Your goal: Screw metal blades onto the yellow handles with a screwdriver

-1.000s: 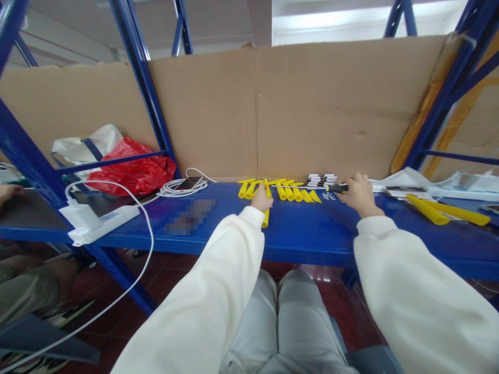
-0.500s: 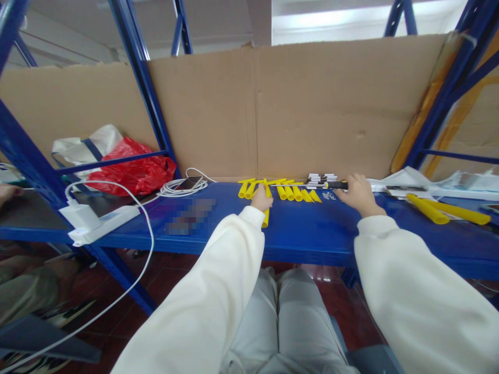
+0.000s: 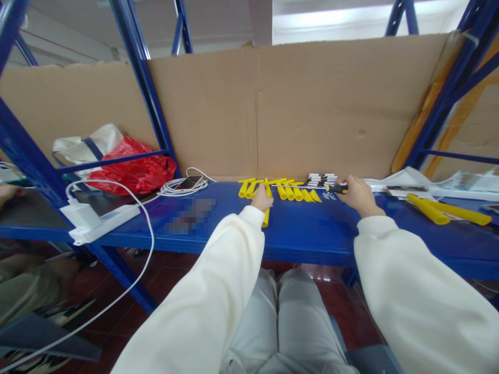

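Observation:
My left hand point(image 3: 262, 198) is closed around a yellow T-shaped tube piece point(image 3: 265, 219) on the blue shelf point(image 3: 304, 228). My right hand point(image 3: 359, 195) grips the black-and-yellow handle of a long screwdriver point(image 3: 334, 189). Its thin metal shaft runs left, nearly level, toward the top of the piece in my left hand. Whether the tip touches that piece I cannot tell. Several similar yellow tube pieces point(image 3: 290, 192) lie in a row between my hands, and a few more point(image 3: 244, 189) lie left of my left hand.
Small black-and-white parts point(image 3: 320, 180) are stacked by the cardboard wall point(image 3: 312, 104). Longer yellow tubes point(image 3: 429, 210) lie at the right. Leftward are a coiled white cable point(image 3: 183, 187), a red bag point(image 3: 132, 166) and a white power strip point(image 3: 113, 221). Another person's hand point(image 3: 10, 193) shows at the far left.
The screwdriver's handle has dipped slightly in my right hand, and its shaft has shifted a little to the right. My left hand stays put around the yellow piece.

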Motion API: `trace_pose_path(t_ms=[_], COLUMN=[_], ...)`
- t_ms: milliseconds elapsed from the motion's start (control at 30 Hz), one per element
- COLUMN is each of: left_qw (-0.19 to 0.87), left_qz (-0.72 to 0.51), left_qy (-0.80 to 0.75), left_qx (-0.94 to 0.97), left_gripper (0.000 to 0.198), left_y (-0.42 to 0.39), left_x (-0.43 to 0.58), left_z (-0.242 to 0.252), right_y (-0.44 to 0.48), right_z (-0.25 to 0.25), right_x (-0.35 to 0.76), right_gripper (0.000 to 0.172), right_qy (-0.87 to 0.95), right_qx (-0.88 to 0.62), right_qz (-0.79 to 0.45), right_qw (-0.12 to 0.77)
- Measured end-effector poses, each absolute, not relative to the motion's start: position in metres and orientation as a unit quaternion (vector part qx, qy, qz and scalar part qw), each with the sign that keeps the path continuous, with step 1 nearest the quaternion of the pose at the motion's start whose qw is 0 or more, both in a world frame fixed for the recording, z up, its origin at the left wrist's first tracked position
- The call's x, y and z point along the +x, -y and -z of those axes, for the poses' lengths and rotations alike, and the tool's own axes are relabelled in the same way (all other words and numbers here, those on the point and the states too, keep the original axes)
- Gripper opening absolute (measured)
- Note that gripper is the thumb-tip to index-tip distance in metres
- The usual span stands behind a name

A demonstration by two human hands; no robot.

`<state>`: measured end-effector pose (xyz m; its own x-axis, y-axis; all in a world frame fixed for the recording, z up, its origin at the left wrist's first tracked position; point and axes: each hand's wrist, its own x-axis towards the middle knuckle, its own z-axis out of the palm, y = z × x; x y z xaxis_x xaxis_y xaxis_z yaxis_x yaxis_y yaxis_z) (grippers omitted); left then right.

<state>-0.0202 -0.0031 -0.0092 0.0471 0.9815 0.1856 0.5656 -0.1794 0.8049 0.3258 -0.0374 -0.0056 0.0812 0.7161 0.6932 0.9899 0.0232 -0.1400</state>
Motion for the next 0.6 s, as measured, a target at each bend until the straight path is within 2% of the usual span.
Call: trace_pose_path(t_ms=[200, 367, 600], left_qw=[0.27, 0.278, 0.284], left_qz=[-0.381, -0.373, -0.383], left_qy=[-0.581, -0.583, -0.573], left_qx=[0.666, 0.666, 0.666], left_gripper=[0.061, 0.059, 0.06], left_y=[0.0037, 0.0052, 0.0023], left_x=[-0.0205, -0.0207, -0.0209], left_z=[0.0089, 0.0072, 0.0093], right_y=[0.0388, 0.0375, 0.0362], right_z=[0.0034, 0.0033, 0.0044], right_x=[0.3276, 0.3276, 0.3289], right_gripper=[0.028, 0.033, 0.031], right_qy=[0.657, 0.676, 0.656], right_qx=[-0.639, -0.623, -0.647], right_qz=[0.245, 0.239, 0.221], right_qw=[0.316, 0.312, 0.318])
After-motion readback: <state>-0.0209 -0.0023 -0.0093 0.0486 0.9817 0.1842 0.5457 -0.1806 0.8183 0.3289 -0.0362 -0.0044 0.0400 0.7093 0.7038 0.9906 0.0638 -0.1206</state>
